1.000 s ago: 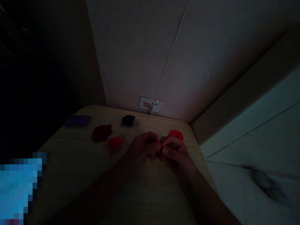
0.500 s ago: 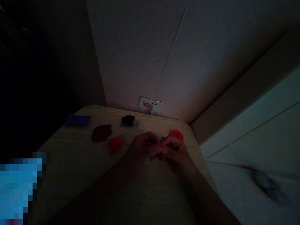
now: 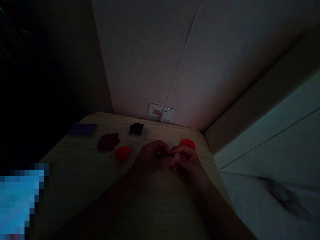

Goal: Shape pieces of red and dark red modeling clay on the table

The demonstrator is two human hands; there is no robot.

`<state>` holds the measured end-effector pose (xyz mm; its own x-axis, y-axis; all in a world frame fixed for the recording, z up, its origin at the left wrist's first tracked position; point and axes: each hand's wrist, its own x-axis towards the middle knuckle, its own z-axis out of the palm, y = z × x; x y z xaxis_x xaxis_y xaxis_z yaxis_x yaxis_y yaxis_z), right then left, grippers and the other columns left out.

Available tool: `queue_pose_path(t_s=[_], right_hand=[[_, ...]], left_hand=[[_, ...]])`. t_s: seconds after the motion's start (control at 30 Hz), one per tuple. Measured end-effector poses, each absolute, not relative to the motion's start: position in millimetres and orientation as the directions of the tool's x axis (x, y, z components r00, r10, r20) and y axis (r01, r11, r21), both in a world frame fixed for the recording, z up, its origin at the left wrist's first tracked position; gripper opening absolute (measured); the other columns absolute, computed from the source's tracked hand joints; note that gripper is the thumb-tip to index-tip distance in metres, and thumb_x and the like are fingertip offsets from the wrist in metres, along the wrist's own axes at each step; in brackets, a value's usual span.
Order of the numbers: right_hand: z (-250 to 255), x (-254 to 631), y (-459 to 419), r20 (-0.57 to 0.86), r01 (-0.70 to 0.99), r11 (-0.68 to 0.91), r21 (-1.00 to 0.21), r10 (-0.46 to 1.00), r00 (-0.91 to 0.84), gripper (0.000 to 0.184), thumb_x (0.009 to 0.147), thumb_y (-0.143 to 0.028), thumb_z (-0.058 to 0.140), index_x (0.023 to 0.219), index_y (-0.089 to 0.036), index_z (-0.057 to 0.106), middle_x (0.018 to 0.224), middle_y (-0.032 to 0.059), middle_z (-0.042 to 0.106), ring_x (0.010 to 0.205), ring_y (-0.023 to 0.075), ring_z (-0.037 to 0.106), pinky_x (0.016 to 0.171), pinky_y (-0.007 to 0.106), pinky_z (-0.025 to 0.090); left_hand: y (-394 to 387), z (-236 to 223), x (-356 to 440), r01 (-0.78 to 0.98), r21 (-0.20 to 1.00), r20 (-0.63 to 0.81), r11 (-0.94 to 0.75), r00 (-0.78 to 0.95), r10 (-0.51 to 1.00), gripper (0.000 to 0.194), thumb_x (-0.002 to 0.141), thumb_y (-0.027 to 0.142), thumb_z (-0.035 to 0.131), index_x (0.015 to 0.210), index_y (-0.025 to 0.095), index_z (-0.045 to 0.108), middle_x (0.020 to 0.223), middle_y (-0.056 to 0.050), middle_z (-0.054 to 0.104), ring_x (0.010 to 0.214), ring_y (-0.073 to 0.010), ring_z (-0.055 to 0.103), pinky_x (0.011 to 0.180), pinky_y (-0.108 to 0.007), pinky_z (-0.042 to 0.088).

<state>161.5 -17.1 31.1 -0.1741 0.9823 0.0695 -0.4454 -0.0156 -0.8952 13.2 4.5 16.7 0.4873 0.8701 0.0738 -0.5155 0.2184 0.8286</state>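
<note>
My left hand (image 3: 156,156) and my right hand (image 3: 186,158) meet fingertip to fingertip above the wooden table (image 3: 155,206). Both are closed in a pinch. Between them something small, perhaps reddish, is mostly covered by the fingers, and the dim light hides its kind. Just beyond my right hand lies a red round piece with dark spots (image 3: 188,143). To the left of my left hand sits a bright red lump (image 3: 122,153) on what looks like a clear wrapper. Farther left is a dark red flat piece (image 3: 108,142) with an uneven edge.
A black lump (image 3: 136,128) on a clear wrapper lies near the wall, and a purple packet (image 3: 83,129) at the table's far left. A wall socket (image 3: 160,111) with a plug sits behind the table. A pale panel (image 3: 275,133) stands to the right.
The thumbs and fingertips of both hands have shifted slightly against each other, a little to the right. The pieces on the table lie as before.
</note>
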Motion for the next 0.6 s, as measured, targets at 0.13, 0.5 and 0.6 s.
queue_pose_path(t_s=[0.13, 0.5, 0.6], right_hand=[[26.8, 162.1, -15.9, 0.056, -0.493, -0.034, -0.869, 0.984, -0.168, 0.024, 0.072, -0.039, 0.091, 0.078, -0.02, 0.077, 0.057, -0.0021, 0.068, 0.045, 0.0079, 0.054, 0.047, 0.02, 0.043], [32.2, 165.0, -19.2, 0.086, -0.537, -0.073, -0.841, 0.96, -0.266, 0.016, 0.076, -0.033, 0.089, 0.086, -0.025, 0.08, 0.064, -0.003, 0.068, 0.05, 0.0081, 0.056, 0.053, 0.022, 0.047], [29.4, 165.6, -18.4, 0.1, -0.542, -0.07, -0.837, 0.955, -0.278, 0.014, 0.078, -0.032, 0.088, 0.087, -0.025, 0.079, 0.067, -0.0026, 0.069, 0.051, 0.008, 0.057, 0.053, 0.022, 0.047]], left_hand=[[4.8, 12.7, 13.7, -0.527, 0.825, 0.09, 0.206, 0.482, 0.872, 0.04, 0.068, 0.035, 0.091, 0.083, 0.018, 0.059, 0.063, 0.0, 0.071, 0.057, -0.0123, 0.063, 0.049, -0.02, 0.036], [3.4, 13.7, 14.3, -0.591, 0.765, 0.077, 0.257, 0.48, 0.874, 0.038, 0.069, 0.038, 0.091, 0.084, 0.018, 0.064, 0.065, 0.001, 0.067, 0.054, -0.0115, 0.061, 0.049, -0.021, 0.035], [3.0, 15.8, 14.1, -0.601, 0.75, 0.062, 0.276, 0.48, 0.875, 0.037, 0.069, 0.04, 0.09, 0.083, 0.017, 0.064, 0.062, 0.003, 0.063, 0.05, -0.0098, 0.057, 0.048, -0.021, 0.034]])
